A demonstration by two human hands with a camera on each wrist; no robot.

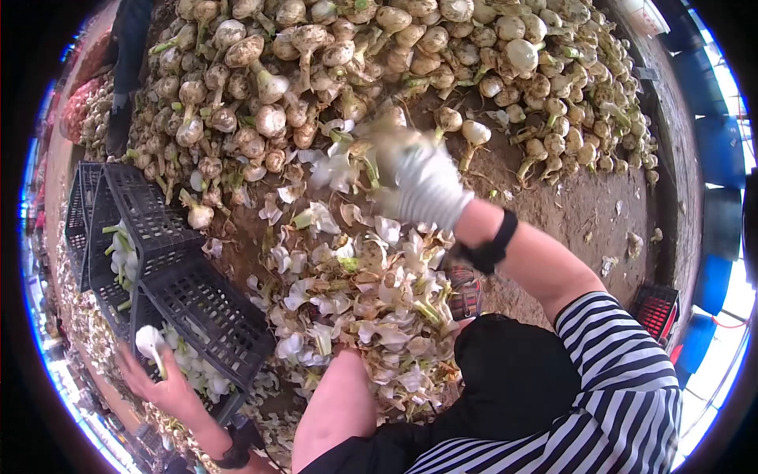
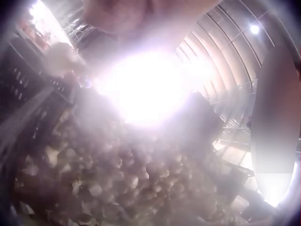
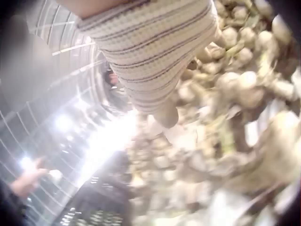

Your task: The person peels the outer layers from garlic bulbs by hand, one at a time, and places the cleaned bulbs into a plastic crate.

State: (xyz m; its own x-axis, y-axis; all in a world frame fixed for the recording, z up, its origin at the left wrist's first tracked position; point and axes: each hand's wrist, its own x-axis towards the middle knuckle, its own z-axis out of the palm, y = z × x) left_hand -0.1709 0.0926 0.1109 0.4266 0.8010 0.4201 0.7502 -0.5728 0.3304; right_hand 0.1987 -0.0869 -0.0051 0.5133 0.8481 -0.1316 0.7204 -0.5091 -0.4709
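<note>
At the lower left of the head view, my bare left hand [image 1: 167, 389] holds a white, cleaned garlic bulb [image 1: 148, 341] by its stem, over the edge of a black plastic crate [image 1: 207, 304]. White bulbs [image 1: 201, 370] with short stems lie inside that crate. My right hand [image 1: 426, 178], in a white knitted glove with thin dark stripes, reaches over the near edge of a big heap of unpeeled garlic [image 1: 268, 118]. Its fingers are blurred by motion, and I cannot tell whether they grip a bulb. Loose peeled skins [image 1: 339, 170] lie just under it.
A mound of garlic skins [image 1: 363, 292] covers the floor before my legs. Another black crate [image 1: 138, 197] with white bulbs [image 1: 122, 257] stands farther left. Blue barrels [image 1: 720, 150] line the right side, near a small red and black basket [image 1: 655, 310].
</note>
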